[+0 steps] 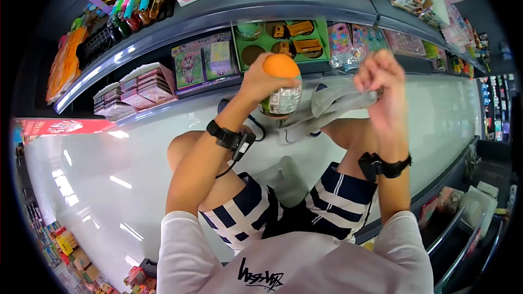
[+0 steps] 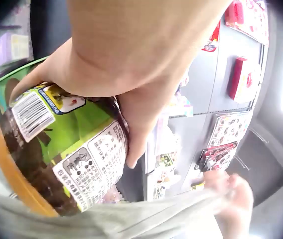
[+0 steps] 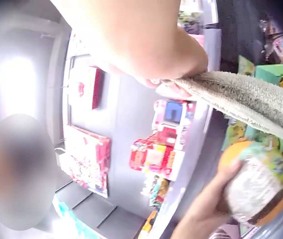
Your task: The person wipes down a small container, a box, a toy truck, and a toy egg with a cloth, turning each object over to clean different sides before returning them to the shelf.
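My left hand (image 1: 260, 83) grips a rounded container with an orange top (image 1: 282, 66) and a printed label (image 1: 284, 100). In the left wrist view its wrap (image 2: 62, 134) shows green and brown, with a barcode and dense print; thumb and fingers lie around its sides. To the right, my raised right hand (image 1: 385, 90) pinches one end of a grey cloth (image 1: 340, 104). The cloth hangs across toward the container, and in the right wrist view the towel-like fabric (image 3: 246, 97) stretches out from the fingers above the container (image 3: 256, 189).
A green tray (image 1: 324, 38) with yellow toy trucks (image 1: 301, 28) sits on the low shelf ahead, beside boxed goods (image 1: 204, 57). The upper shelf's edge (image 1: 218, 19) juts out above it. A dark basket (image 1: 485, 169) stands at the right. Between the knees lies a grey-green thing (image 1: 286, 182).
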The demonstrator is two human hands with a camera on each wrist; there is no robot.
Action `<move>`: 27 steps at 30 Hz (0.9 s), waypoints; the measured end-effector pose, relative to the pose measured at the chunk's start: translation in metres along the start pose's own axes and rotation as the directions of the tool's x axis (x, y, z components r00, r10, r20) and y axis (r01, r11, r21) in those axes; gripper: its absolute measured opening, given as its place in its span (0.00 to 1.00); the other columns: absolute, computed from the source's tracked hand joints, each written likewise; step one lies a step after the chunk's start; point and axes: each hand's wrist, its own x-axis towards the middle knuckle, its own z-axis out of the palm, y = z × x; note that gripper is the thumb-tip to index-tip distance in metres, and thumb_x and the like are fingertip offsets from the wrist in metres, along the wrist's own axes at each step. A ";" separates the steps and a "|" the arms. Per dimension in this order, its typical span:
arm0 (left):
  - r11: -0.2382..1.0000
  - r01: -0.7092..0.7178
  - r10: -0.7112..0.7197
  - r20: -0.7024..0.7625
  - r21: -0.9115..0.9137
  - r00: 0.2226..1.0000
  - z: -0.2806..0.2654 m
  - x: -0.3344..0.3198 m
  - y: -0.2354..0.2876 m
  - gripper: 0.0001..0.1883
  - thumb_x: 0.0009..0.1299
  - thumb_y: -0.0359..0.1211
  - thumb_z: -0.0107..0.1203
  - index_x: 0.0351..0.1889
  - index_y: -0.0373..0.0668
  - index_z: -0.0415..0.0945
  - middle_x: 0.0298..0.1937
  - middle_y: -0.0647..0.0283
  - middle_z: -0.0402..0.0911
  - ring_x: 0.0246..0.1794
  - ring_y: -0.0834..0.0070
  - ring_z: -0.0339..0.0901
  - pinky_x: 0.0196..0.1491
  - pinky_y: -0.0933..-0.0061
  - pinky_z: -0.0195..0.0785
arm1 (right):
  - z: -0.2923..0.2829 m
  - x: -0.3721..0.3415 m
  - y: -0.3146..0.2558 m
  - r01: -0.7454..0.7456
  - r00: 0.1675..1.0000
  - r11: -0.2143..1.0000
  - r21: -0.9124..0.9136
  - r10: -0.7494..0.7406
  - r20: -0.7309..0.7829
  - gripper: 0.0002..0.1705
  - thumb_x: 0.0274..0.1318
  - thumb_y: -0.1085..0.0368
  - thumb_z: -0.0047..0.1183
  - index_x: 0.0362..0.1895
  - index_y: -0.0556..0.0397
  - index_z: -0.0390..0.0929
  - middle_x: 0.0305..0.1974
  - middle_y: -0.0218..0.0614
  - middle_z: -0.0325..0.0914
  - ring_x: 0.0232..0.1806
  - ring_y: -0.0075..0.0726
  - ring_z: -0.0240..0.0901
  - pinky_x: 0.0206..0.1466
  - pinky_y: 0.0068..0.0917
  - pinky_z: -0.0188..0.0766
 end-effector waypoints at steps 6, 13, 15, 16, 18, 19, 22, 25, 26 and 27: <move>0.725 0.403 -0.272 0.306 -0.558 0.912 0.056 -0.013 -0.021 0.42 0.56 0.39 0.80 0.66 0.42 0.67 0.57 0.54 0.80 0.51 0.64 0.85 0.52 0.60 0.83 | 0.091 -0.026 -0.129 0.527 0.749 0.846 0.082 -0.508 0.424 0.17 0.56 0.71 0.51 0.51 0.57 0.70 0.41 0.34 0.64 0.42 0.38 0.68 0.54 0.38 0.69; 0.340 0.286 0.217 0.371 -0.896 0.903 0.071 -0.050 0.022 0.27 0.78 0.36 0.56 0.72 0.41 0.64 0.66 0.60 0.75 0.67 0.66 0.74 0.70 0.60 0.67 | 0.111 -0.067 -0.043 0.308 0.826 0.934 -0.183 -0.167 0.539 0.37 0.68 0.55 0.56 0.73 0.63 0.61 0.69 0.48 0.66 0.72 0.51 0.67 0.78 0.46 0.55; 0.196 0.179 0.470 0.252 -0.964 0.846 0.047 -0.075 0.070 0.27 0.82 0.37 0.48 0.77 0.42 0.61 0.71 0.58 0.70 0.73 0.65 0.68 0.77 0.62 0.58 | 0.074 -0.060 -0.037 0.363 0.846 0.861 -0.356 -0.144 0.513 0.37 0.65 0.67 0.60 0.75 0.58 0.61 0.72 0.42 0.64 0.74 0.40 0.62 0.78 0.42 0.54; 0.193 0.167 0.465 0.240 -0.967 0.852 0.038 -0.076 0.080 0.27 0.82 0.37 0.48 0.77 0.42 0.61 0.71 0.58 0.70 0.73 0.65 0.68 0.77 0.62 0.58 | 0.058 -0.056 -0.033 0.362 0.905 0.796 -0.484 -0.176 0.387 0.41 0.62 0.63 0.64 0.76 0.58 0.59 0.73 0.44 0.63 0.74 0.43 0.62 0.79 0.43 0.53; 0.387 0.183 0.359 0.330 -0.904 0.873 0.026 -0.076 0.090 0.28 0.82 0.35 0.49 0.78 0.41 0.59 0.73 0.59 0.68 0.72 0.68 0.68 0.72 0.63 0.66 | 0.027 -0.045 -0.012 0.335 0.941 0.725 -0.602 -0.219 0.259 0.46 0.60 0.59 0.67 0.76 0.58 0.58 0.73 0.46 0.63 0.75 0.45 0.62 0.79 0.44 0.53; 0.388 0.180 0.359 0.328 -0.904 0.874 0.025 -0.072 0.085 0.28 0.82 0.35 0.49 0.78 0.41 0.59 0.73 0.59 0.68 0.72 0.68 0.68 0.72 0.63 0.66 | 0.008 -0.037 0.006 0.384 0.923 0.563 -0.732 -0.254 0.289 0.51 0.55 0.55 0.71 0.77 0.58 0.57 0.73 0.48 0.63 0.75 0.48 0.61 0.79 0.45 0.54; 0.585 -0.208 0.500 0.146 -0.784 0.854 0.022 -0.060 0.069 0.29 0.81 0.33 0.51 0.79 0.41 0.59 0.74 0.58 0.67 0.73 0.68 0.68 0.72 0.62 0.66 | -0.007 -0.017 0.041 0.380 0.924 0.404 -0.832 -0.209 0.320 0.65 0.40 0.47 0.80 0.78 0.58 0.56 0.72 0.56 0.63 0.75 0.56 0.61 0.77 0.47 0.57; 0.685 -0.321 0.494 0.092 -0.654 0.865 0.011 -0.053 0.061 0.31 0.78 0.33 0.55 0.78 0.41 0.60 0.74 0.58 0.68 0.72 0.68 0.69 0.72 0.62 0.65 | 0.001 0.001 0.050 0.354 0.933 0.427 -0.832 -0.091 0.350 0.69 0.33 0.51 0.83 0.79 0.59 0.56 0.74 0.51 0.63 0.76 0.50 0.62 0.76 0.42 0.58; 0.709 -0.340 0.482 0.073 -0.618 0.873 0.006 -0.052 0.059 0.32 0.77 0.33 0.56 0.78 0.41 0.60 0.74 0.58 0.68 0.72 0.68 0.69 0.72 0.62 0.65 | 0.001 0.009 0.054 0.352 0.931 0.444 -0.824 -0.080 0.355 0.69 0.33 0.51 0.83 0.79 0.59 0.56 0.74 0.51 0.63 0.76 0.50 0.62 0.76 0.42 0.58; 0.734 -0.355 0.471 0.058 -0.579 0.880 0.000 -0.051 0.056 0.32 0.76 0.33 0.57 0.78 0.41 0.61 0.74 0.58 0.68 0.72 0.68 0.69 0.72 0.62 0.65 | -0.001 0.019 0.057 0.360 0.923 0.535 -0.764 -0.087 0.374 0.66 0.35 0.50 0.81 0.77 0.59 0.58 0.73 0.51 0.65 0.75 0.50 0.63 0.75 0.42 0.59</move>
